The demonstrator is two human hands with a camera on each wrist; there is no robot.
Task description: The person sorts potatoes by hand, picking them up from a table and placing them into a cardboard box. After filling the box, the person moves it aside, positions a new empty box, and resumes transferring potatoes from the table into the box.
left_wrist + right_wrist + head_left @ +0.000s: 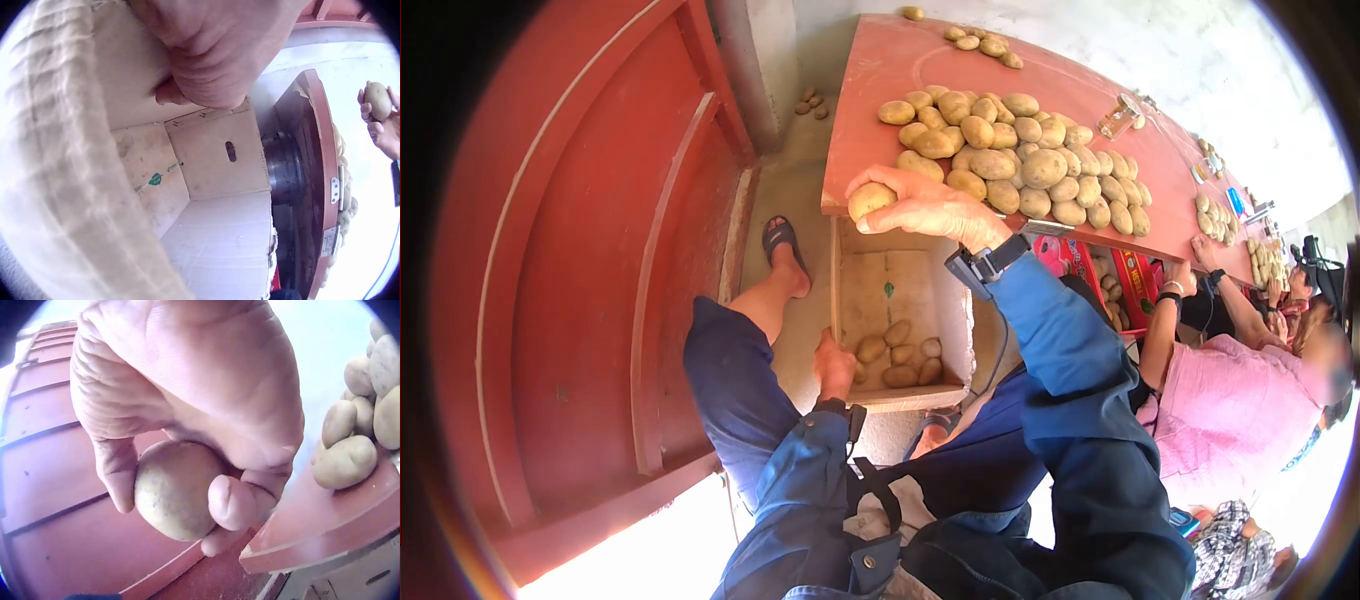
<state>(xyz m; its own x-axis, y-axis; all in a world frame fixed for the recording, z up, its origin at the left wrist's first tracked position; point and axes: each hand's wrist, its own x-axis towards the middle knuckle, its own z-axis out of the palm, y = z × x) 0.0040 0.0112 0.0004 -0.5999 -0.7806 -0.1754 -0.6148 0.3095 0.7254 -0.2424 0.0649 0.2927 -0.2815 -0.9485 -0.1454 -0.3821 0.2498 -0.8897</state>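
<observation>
In the head view my right hand (935, 208) holds a potato (870, 200) near the table's left corner, above the far end of a cardboard box (890, 270). The right wrist view shows this potato (178, 490) pinched between thumb and fingers of my right hand (200, 394). My left hand (834, 367) grips the left wall of the box; in the left wrist view that hand (219, 50) is curled over the cardboard edge. Several potatoes (899, 354) lie at the box's near end. Many potatoes (992, 165) are piled on the table.
The red table (875, 75) reaches away to the right, with a glass jar (1118, 118) on it. A red door (570, 270) stands at left. A few potatoes (810, 102) lie on the floor. A person in pink (1230, 400) sits at right, beside red crates (1135, 285).
</observation>
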